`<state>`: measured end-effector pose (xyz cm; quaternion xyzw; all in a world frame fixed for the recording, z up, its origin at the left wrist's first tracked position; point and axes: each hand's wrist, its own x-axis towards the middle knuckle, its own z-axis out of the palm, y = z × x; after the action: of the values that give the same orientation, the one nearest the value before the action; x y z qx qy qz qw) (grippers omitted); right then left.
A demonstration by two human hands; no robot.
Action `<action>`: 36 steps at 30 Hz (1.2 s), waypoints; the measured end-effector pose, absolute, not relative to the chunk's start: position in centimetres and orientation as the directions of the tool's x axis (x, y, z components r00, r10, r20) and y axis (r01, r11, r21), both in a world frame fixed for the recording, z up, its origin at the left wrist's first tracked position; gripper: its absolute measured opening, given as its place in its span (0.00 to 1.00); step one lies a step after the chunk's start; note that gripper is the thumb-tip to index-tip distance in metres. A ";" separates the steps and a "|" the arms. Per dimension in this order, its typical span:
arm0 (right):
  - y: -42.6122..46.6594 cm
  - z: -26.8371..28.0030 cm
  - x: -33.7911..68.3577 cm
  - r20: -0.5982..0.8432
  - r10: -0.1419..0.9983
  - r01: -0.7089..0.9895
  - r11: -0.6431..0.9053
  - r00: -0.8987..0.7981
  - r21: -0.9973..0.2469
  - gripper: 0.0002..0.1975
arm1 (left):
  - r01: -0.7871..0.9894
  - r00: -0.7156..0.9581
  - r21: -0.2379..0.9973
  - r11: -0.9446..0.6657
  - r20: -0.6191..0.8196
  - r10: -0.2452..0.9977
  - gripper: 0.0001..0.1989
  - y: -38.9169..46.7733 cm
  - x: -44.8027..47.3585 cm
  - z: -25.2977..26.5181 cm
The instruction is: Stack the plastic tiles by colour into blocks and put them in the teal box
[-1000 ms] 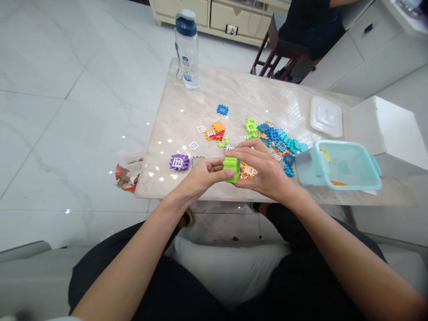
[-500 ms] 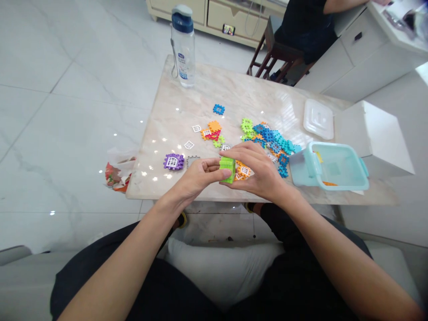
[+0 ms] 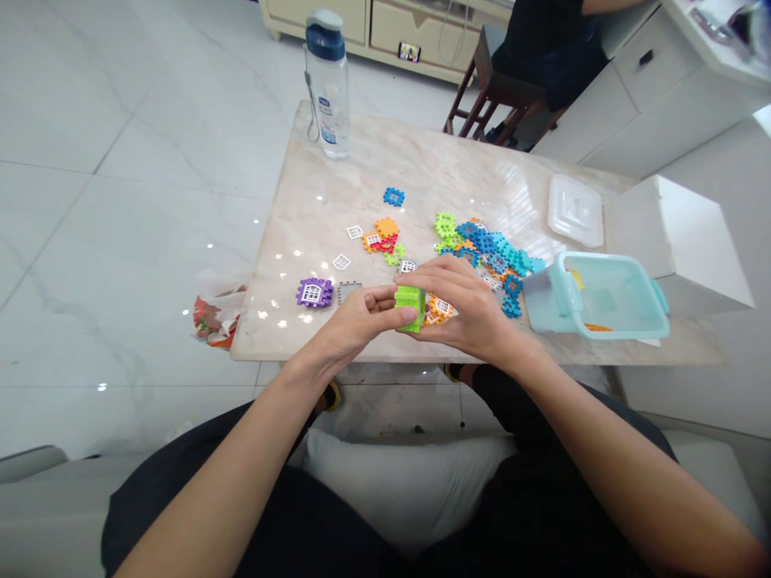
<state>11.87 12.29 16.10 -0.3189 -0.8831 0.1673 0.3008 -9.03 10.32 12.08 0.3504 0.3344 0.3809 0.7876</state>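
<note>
Starting on the left, the purple notched stack (image 3: 327, 291) sits on the table (image 3: 361, 177) with a white window piece on top, and just beside it lies the grey piece (image 3: 348, 291), the left hand in front of part of it. Now the left hand (image 3: 360, 315) itself: thumb across the near face of the green block (image 3: 408, 295), fingers curled toward its side, a firm pinch. And there's the block, up between both hands near the table's front edge! It looks like a steadying or pressing hold, and the good way, I'd judge, is even pressure from both sides, notches kept square, thumb off the joints so nothing shears or pops apart. Its far faces are hidden, so whether it's a hollow cube or a tight stack, I can't tell. Over to the right hand (image 3: 468, 303), clamped on it too, fingers arched over the top, thumb low; a lighter touch here should let the left do the bracing. That hand half covers the orange pieces (image 3: 432, 303) behind. Further right, the blue pieces (image 3: 483, 240) overlap too much to count. Above them, a seated person (image 3: 536, 48) is cut off by the top edge. Finally the turquoise container (image 3: 547, 305): an orange item (image 3: 599, 327) inside, its shape hard to make out.
</note>
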 end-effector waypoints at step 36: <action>13.1 15.7 10.7 0.476 0.653 0.381 0.744 -0.589 -0.549 0.25 | -0.399 0.449 0.824 0.402 -0.207 0.869 0.22 11.6 -9.7 11.3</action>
<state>10.69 13.15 15.67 -0.2976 -0.8688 0.1990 0.3421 -9.70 11.61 11.30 0.3600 0.3264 0.4113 0.7712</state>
